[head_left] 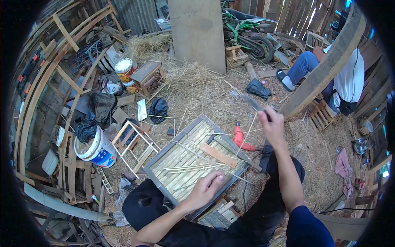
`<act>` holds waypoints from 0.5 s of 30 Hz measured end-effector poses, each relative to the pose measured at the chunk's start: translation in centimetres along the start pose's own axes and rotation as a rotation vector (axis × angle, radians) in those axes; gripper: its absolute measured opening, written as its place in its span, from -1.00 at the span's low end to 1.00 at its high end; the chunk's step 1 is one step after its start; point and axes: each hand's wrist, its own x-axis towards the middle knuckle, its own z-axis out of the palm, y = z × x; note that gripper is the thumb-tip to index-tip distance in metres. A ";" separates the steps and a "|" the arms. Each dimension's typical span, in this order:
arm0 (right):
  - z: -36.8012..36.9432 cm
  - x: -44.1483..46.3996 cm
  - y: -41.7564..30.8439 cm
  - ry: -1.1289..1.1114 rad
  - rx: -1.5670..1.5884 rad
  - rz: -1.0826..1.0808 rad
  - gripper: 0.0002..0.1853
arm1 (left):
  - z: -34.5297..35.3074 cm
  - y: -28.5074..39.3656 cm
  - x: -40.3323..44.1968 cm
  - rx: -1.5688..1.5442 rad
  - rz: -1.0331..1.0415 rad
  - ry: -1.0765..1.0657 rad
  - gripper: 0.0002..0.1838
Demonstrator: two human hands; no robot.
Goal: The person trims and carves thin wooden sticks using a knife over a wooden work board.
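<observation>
My right hand (271, 123) is raised on the right, its fingers wrapped round a knife (252, 103) whose grey blade points up and left, slightly blurred. Just left of that hand a thin strip (247, 133) slants down toward the framed slatted panel (164, 187) by my knees. My left hand (205, 187) hovers over the panel's near edge with fingers curled and thumb against them; whatever they pinch, if anything, is hidden. On the panel lie several thin bamboo strips (185, 168), a flat brown wooden piece (218, 155) and a hammer-like tool (236, 152).
A red power drill (242, 139) lies beyond the panel's right corner. To the left stand a light wooden frame (135, 142) and a white bucket (95, 148). A small stool (147, 76) is farther back. Another person (345, 78) sits behind a slanted post (325, 66).
</observation>
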 end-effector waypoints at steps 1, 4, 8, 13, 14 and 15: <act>-0.6 0.3 0.6 0.019 -0.006 -0.004 -0.69 | 0.2 0.0 0.0 -0.017 -0.007 0.004 -0.76; 0.3 -0.5 0.5 -0.046 0.016 -0.078 -0.69 | -2.3 -0.8 0.4 -0.124 -0.154 0.092 -0.73; 3.2 -2.2 -1.3 -0.217 -0.004 -0.206 -0.63 | -3.8 0.1 0.5 -0.254 -0.214 0.195 -0.71; 6.0 -3.2 -3.5 -0.316 0.057 -0.360 -0.59 | -3.4 -0.2 1.6 -0.287 -0.149 0.233 -0.74; 6.3 -3.3 -4.1 -0.334 0.075 -0.398 -0.58 | -3.2 -0.2 1.7 -0.271 -0.137 0.241 -0.75; 6.8 -3.4 -4.4 -0.354 0.087 -0.427 -0.58 | -3.1 -0.1 1.9 -0.255 -0.125 0.247 -0.76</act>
